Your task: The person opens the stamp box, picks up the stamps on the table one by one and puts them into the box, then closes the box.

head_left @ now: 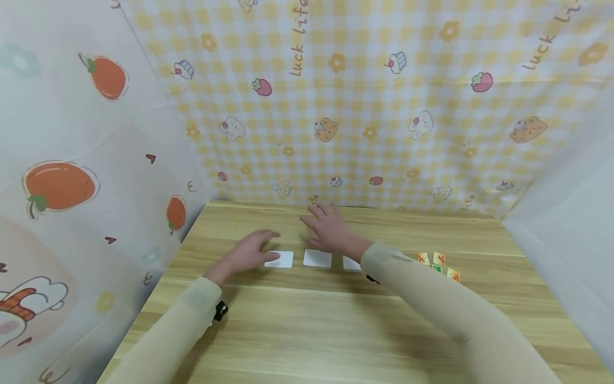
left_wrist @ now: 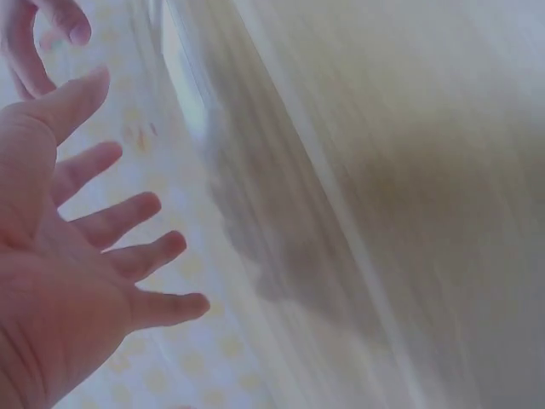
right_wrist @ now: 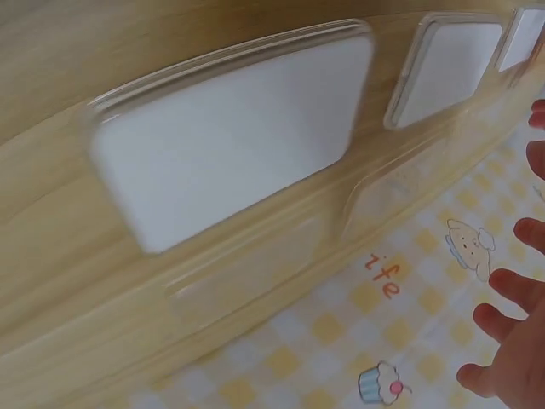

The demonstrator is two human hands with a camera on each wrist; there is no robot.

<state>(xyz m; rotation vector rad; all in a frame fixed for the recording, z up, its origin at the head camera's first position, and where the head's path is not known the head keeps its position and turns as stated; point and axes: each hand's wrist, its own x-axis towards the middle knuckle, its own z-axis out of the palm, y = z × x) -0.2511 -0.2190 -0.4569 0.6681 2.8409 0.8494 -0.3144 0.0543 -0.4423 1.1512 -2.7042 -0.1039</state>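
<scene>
Three white rectangular pieces lie in a row on the wooden table: a left one (head_left: 285, 260), a middle one (head_left: 317, 258) and a right one (head_left: 351, 263), partly hidden by the right sleeve. Clear raised edges show around the nearest white piece (right_wrist: 238, 141) in the right wrist view. My left hand (head_left: 249, 252) reaches over the left piece, its fingers spread and its palm bare in the left wrist view. Above and behind the middle piece, my right hand (head_left: 331, 229) has its fingers spread and holds nothing. Whether either hand touches a piece, I cannot tell.
Several small orange and green picture cards (head_left: 438, 259) lie right of my right forearm. Faint clear rectangular outlines (right_wrist: 400, 187) show behind the white pieces. A yellow checked cloth (head_left: 355, 106) hangs along the table's back edge, with printed white cloths (head_left: 120, 138) at the sides.
</scene>
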